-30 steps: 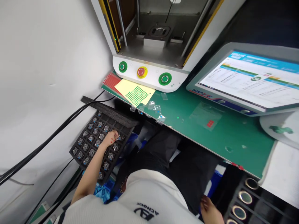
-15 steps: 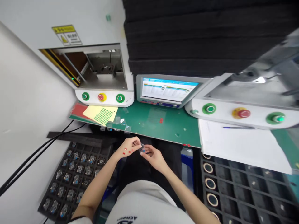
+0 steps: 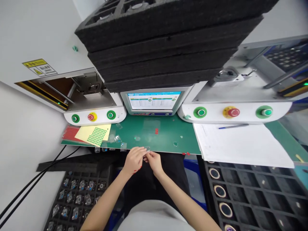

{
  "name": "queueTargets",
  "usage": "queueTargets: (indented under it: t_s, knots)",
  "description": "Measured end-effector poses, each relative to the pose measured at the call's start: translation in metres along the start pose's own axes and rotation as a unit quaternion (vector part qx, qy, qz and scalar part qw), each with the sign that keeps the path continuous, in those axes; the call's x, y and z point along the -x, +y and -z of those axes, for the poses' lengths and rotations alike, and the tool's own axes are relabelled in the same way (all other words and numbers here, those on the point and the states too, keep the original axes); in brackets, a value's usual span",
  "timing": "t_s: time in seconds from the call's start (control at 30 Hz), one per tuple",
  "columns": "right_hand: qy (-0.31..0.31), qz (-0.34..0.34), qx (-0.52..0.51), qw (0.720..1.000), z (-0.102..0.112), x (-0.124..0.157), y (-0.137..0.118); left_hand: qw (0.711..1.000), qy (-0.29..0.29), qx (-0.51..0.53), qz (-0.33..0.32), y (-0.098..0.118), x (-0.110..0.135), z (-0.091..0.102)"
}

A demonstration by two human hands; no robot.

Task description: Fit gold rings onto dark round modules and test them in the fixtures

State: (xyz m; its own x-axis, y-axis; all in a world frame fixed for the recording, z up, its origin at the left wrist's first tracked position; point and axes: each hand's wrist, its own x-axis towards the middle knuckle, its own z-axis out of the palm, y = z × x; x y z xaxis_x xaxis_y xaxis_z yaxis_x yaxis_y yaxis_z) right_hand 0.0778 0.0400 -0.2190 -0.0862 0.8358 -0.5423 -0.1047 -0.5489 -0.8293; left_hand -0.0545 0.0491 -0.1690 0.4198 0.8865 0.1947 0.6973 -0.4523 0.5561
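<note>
My left hand (image 3: 134, 159) and my right hand (image 3: 154, 163) meet just in front of the mat's near edge, fingers closed at the tips. A piece of clear film (image 3: 147, 149) pokes out between the fingertips. It seems to belong to the small dark part held between both hands, which the fingers now mostly cover. Small red stickers (image 3: 136, 170) cling to the left hand near the wrist. Past the fingers lies the green mat (image 3: 166, 141), with loose clear film pieces (image 3: 117, 138) and red stickers (image 3: 156, 131) on it.
Left, a foam tray (image 3: 60, 183) holds film-covered parts; right, another foam tray (image 3: 237, 192) holds ringed parts. A yellow sticker sheet (image 3: 80, 132), papers (image 3: 240, 144) and a pen (image 3: 233, 126) lie on the bench. Stacked black foam trays (image 3: 163, 54) overhang the screen (image 3: 154, 102), between button panels.
The view has shifted. Both hands have drawn closer together and now hide the small part that showed between them. The left hand has turned over it. The screen now shows green OK marks.
</note>
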Motion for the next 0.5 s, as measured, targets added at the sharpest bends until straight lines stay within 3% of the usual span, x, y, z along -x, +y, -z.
queueTargets:
  t_s: [0.13,0.33,0.43,0.5]
  knots:
    - [0.027,-0.008,-0.005,1.000,-0.003,-0.005,0.003,0.997,-0.053,-0.034,-0.043,-0.007,0.002,-0.007]
    - [0.075,-0.028,0.040,0.996,0.015,0.011,0.010,0.996,-0.068,-0.051,0.000,0.001,0.008,-0.013]
    - [0.091,-0.035,0.069,0.993,0.040,0.038,0.017,0.995,-0.078,-0.039,0.052,-0.004,0.037,-0.007]
    - [0.088,-0.051,0.087,0.991,0.062,0.056,0.021,0.989,-0.073,-0.037,0.122,-0.013,0.074,0.003]
